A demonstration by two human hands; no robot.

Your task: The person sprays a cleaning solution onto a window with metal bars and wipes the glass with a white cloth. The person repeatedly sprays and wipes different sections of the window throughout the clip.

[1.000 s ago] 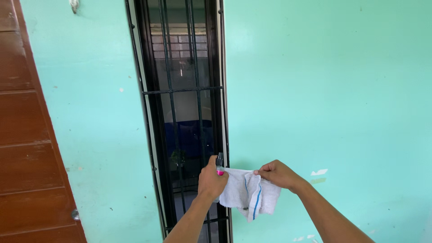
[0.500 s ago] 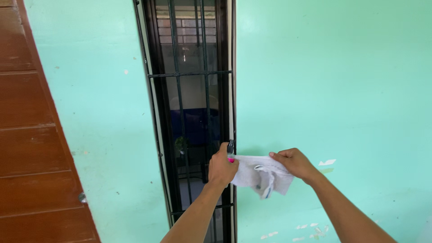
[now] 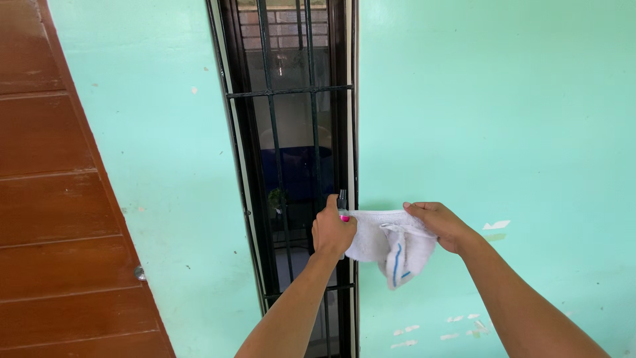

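Observation:
My left hand (image 3: 332,229) is closed around a small spray bottle (image 3: 342,204) with a dark nozzle and a pink collar, and it also pinches one corner of a white cloth (image 3: 393,246) with a blue stripe. My right hand (image 3: 438,224) grips the cloth's other corner, so the cloth is stretched between both hands and sags below them. Both hands are raised in front of the right edge of a narrow window (image 3: 291,142) with black metal bars.
The window sits in a turquoise wall (image 3: 503,119) with chipped paint low on the right. A brown wooden door (image 3: 46,199) with a small round knob (image 3: 139,272) fills the left side.
The view has shifted, so the window and the door sit further right and both hands appear higher. The cloth is pulled tauter between my hands and hangs in a narrower fold.

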